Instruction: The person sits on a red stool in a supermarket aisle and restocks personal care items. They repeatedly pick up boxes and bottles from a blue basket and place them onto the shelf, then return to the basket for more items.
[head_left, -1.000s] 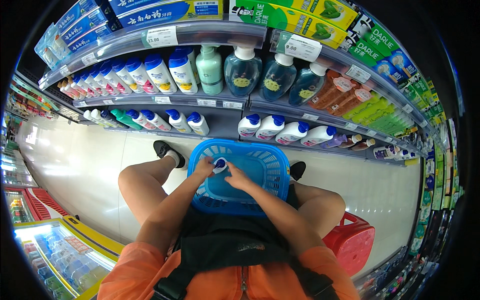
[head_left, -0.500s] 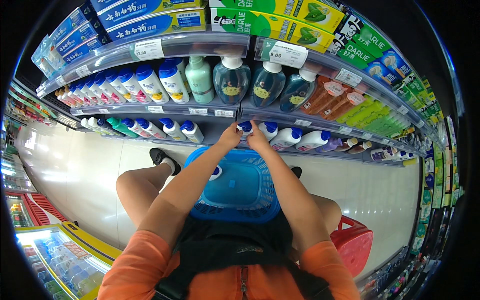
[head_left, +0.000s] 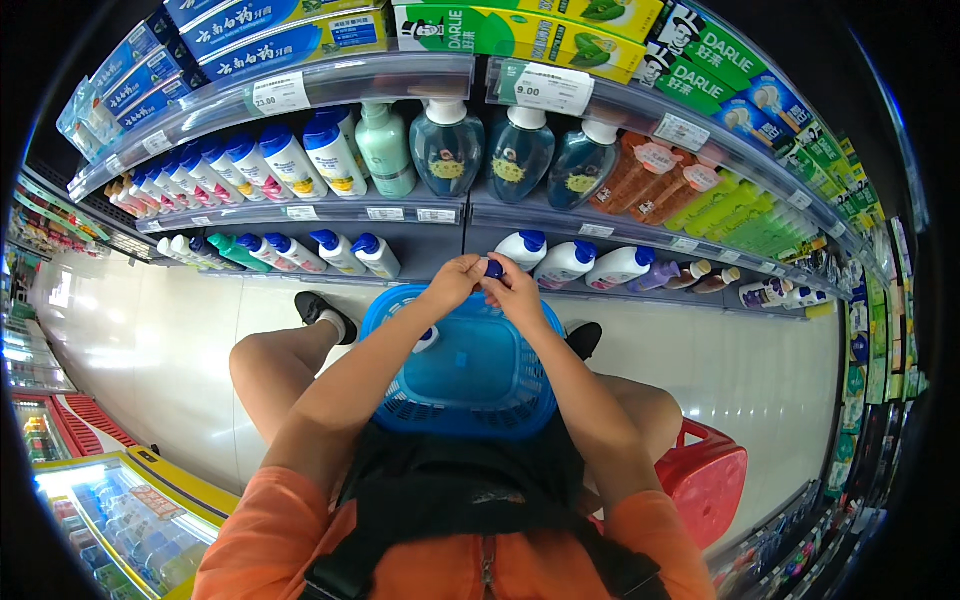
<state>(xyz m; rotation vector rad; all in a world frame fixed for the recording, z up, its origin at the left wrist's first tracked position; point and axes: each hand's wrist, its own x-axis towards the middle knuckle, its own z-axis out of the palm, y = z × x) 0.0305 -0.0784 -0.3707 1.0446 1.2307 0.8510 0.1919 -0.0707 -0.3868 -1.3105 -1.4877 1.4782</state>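
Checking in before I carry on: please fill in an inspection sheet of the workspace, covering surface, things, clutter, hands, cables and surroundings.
Surface: pale, glossy floor; grey bottom shelf ahead.
Things: blue-capped held bottle, body mostly hidden; blue basket in front of the person; basket bottle inside at the left, partly covered by the left arm.
Clutter: shelf bottles along the bottom shelf; red stool at the right.
Hands: left hand and right hand close together, both on the held bottle.
Cables: nothing seen.
Surroundings: stacked boxes higher up; lit display case at lower left.
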